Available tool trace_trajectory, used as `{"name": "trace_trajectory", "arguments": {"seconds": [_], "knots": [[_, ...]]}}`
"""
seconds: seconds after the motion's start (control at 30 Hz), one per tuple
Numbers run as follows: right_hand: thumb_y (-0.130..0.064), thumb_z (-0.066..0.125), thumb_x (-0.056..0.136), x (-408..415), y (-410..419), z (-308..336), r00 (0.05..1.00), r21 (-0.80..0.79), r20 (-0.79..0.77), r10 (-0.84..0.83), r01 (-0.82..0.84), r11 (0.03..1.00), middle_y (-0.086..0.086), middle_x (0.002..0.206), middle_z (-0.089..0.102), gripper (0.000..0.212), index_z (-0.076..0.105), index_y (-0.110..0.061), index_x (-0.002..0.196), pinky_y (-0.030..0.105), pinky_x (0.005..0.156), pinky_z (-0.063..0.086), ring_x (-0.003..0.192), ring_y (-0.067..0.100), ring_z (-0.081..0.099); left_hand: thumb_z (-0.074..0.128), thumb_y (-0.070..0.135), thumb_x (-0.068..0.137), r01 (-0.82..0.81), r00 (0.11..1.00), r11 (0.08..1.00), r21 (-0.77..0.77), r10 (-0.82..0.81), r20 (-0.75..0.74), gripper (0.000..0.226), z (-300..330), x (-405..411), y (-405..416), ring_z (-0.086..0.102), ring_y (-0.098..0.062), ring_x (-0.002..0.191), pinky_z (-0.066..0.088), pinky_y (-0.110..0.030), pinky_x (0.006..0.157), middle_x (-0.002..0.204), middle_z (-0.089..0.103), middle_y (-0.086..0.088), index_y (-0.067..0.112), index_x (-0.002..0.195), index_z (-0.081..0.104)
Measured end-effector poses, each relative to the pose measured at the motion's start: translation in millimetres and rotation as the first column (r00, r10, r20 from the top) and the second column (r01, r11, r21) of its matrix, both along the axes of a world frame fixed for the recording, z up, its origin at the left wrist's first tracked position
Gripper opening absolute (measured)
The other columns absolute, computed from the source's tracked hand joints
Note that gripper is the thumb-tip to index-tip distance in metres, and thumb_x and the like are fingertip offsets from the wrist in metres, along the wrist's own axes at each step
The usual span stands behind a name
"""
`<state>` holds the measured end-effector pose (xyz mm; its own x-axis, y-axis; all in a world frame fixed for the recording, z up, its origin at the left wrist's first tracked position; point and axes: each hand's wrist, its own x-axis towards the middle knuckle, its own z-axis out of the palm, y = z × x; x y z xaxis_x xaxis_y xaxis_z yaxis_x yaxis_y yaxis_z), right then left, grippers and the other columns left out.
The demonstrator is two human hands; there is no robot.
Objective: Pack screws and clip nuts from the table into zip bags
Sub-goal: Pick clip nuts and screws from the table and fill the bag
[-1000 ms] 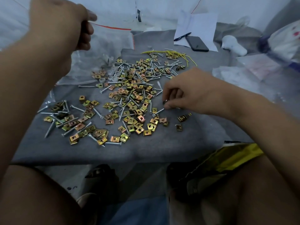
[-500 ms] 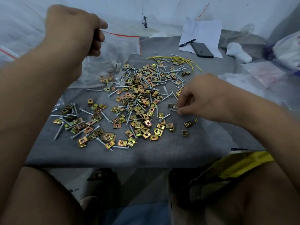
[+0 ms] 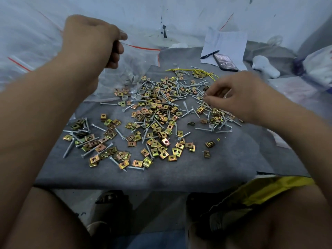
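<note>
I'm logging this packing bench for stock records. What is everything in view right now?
Brass-coloured square clip nuts: many, scattered on the grey felt mat.
Silver metal screws: many, mixed among the nuts.
Grey round plastic caps: several, by the bag.
Clear zip bag with red strip: one, far left.
Yellow wire bundle: one, far edge.
Black phone, black pen, white paper sheet: one each, far right.
Left hand: grips the bag.
Right hand: pinches among the screws.
</note>
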<state>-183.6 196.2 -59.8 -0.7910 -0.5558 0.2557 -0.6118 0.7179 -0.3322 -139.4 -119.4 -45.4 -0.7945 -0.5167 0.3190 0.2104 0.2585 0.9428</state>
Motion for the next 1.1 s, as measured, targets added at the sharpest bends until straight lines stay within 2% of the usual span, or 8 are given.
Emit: {"name": "trace_trajectory", "arguments": {"seconds": [0.07,0.2,0.43,0.63,0.8,0.93,1.0,1.1], "knots": [[-0.033,0.075,0.089,-2,-7,0,0.998,0.050,-0.051,0.041,-0.038,0.998,-0.021,0.075,0.066,0.003,0.076,-0.033,0.087,0.002,0.066,0.041,0.074,-0.011,0.062,0.066,0.015,0.091,0.000,1.000,1.000,0.005,0.000,0.012,0.016,1,1,4,0.050,-0.017,0.048,0.048,-0.029,0.053,0.056,0.061,0.002,0.009,0.090,0.081],[-0.029,0.075,0.090,-5,-24,-9,0.981,0.250,-0.079,0.175,-0.151,0.956,-0.012,0.090,0.071,0.006,0.079,-0.027,0.094,0.031,0.080,0.050,0.086,0.010,0.064,0.064,0.013,0.093,0.002,1.000,1.000,0.002,-0.002,0.027,0.017,1,3,8,0.049,-0.017,0.049,0.046,-0.030,0.055,0.057,0.060,0.001,0.007,0.096,0.080],[-0.034,0.077,0.090,-17,-32,-17,0.986,0.325,-0.068,0.150,-0.120,0.938,-0.012,0.097,0.070,0.008,0.078,-0.034,0.098,0.042,0.086,0.056,0.095,0.013,0.064,0.065,0.014,0.091,0.004,1.000,1.000,0.001,-0.004,0.029,0.018,-1,2,8,0.047,-0.018,0.049,0.045,-0.030,0.055,0.057,0.059,0.001,0.004,0.097,0.079],[-0.032,0.080,0.088,-19,-30,-19,0.982,0.282,-0.063,0.177,-0.152,0.947,-0.014,0.095,0.065,0.008,0.078,-0.032,0.095,0.040,0.084,0.052,0.093,0.012,0.059,0.063,0.012,0.092,0.018,0.999,1.000,-0.008,-0.017,0.032,0.018,-3,2,8,0.049,-0.017,0.050,0.046,-0.030,0.055,0.057,0.061,0.000,0.009,0.091,0.080],[-0.023,0.079,0.089,-16,-22,-13,0.995,-0.092,0.010,0.100,-0.099,0.991,-0.008,0.093,0.072,0.009,0.077,-0.021,0.098,0.017,0.077,0.045,0.090,0.012,0.065,0.061,0.011,0.095,0.011,0.999,1.000,-0.027,-0.010,0.034,0.019,-1,3,12,0.048,-0.017,0.049,0.043,-0.030,0.053,0.054,0.060,0.000,0.007,0.091,0.080],[-0.012,0.078,0.090,0,-35,-1,0.964,-0.556,0.179,0.198,-0.067,0.828,0.007,0.089,0.078,0.006,0.076,-0.016,0.095,0.023,0.072,0.055,0.085,0.024,0.074,0.060,0.009,0.096,0.068,0.998,0.982,-0.177,-0.069,0.003,0.021,3,8,28,0.049,-0.016,0.047,0.039,-0.026,0.047,0.053,0.062,0.000,0.010,0.089,0.080],[-0.013,0.078,0.090,7,-44,5,0.959,-0.645,0.154,0.239,-0.086,0.759,0.006,0.088,0.079,0.007,0.077,-0.019,0.093,0.027,0.071,0.056,0.085,0.025,0.074,0.062,0.011,0.096,0.104,0.994,0.961,-0.255,-0.105,0.010,0.021,4,11,35,0.051,-0.015,0.047,0.040,-0.027,0.048,0.055,0.065,0.000,0.014,0.089,0.081],[-0.021,0.078,0.090,13,-56,11,0.990,-0.617,-0.011,0.142,-0.118,0.778,-0.011,0.088,0.075,0.007,0.078,-0.028,0.092,0.019,0.075,0.049,0.083,0.007,0.067,0.063,0.015,0.100,0.128,0.992,0.927,-0.352,-0.125,0.031,0.019,3,11,44,0.052,-0.013,0.046,0.041,-0.025,0.046,0.056,0.068,0.002,0.018,0.095,0.081]]}}
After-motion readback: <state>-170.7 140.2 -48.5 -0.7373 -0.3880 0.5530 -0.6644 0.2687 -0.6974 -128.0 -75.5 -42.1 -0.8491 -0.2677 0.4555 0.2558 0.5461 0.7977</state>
